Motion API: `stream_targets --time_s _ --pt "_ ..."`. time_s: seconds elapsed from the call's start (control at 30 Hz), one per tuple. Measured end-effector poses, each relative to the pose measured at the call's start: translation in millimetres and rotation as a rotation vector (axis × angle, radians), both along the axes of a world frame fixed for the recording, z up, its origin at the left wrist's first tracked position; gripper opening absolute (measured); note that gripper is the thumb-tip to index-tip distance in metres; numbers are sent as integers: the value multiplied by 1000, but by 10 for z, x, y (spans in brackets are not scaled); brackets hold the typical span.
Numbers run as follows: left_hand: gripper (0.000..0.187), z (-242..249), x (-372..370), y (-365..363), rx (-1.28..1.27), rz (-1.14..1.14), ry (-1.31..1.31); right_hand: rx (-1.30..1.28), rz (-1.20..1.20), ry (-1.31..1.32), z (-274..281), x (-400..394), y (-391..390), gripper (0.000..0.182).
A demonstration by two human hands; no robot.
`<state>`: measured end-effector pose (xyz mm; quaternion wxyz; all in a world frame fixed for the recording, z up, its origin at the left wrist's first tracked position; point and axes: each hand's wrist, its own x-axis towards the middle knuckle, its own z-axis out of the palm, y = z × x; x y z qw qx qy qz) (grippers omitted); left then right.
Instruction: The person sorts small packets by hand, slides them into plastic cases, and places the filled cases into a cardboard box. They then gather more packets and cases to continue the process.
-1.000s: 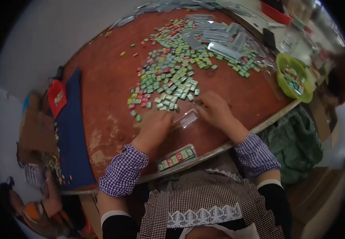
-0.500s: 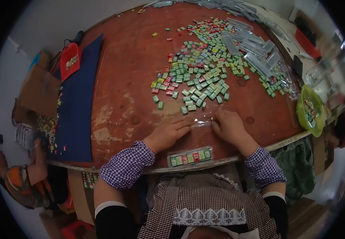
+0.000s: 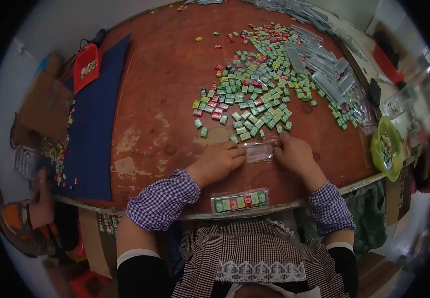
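Note:
A clear plastic tray [image 3: 260, 152] lies between my hands, with no pieces visible in it. My left hand [image 3: 219, 163] is closed at its left end, the fingers curled together. At the right end, my right hand [image 3: 297, 158] pinches the edge between thumb and fingers. Closer to my body, by the table's front edge, rests a filled clear pack [image 3: 240, 200] holding a row of small green, red and yellow blocks. Just beyond my hands spreads a pile of small wrapped blocks [image 3: 254, 107], mostly green with some red and yellow.
Stacked clear trays [image 3: 324, 74] lie at the back right. A yellow-green basket [image 3: 387, 149] with small pieces stands at the right edge. To the left are a blue cloth [image 3: 95, 134], a red scoop-like tray [image 3: 86, 67] and another person's arm [image 3: 41, 208].
The clear tray now shows its open face more plainly between my hands. My right hand has shifted slightly right, and the whole view has tilted a little.

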<state>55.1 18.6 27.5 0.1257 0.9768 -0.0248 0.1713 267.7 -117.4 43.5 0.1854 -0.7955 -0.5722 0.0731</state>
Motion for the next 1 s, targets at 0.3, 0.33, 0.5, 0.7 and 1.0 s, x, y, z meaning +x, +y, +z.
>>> stream_targets --time_s 0.3,0.33,0.5,0.7,1.0 --pt "43 -106 -226 -67 26 71 103 160 117 -139 -137 8 116 14" --pt "43 -100 -234 -67 12 69 107 153 118 -88 -185 33 111 15" --pt "39 -59 -284 -93 -78 74 64 60 61 116 53 -17 59 19" --pt "35 -68 -301 -101 -67 80 46 143 161 -93 -38 -84 70 23" --pt "28 30 -264 220 -180 316 -223 232 53 43 145 250 638 16"
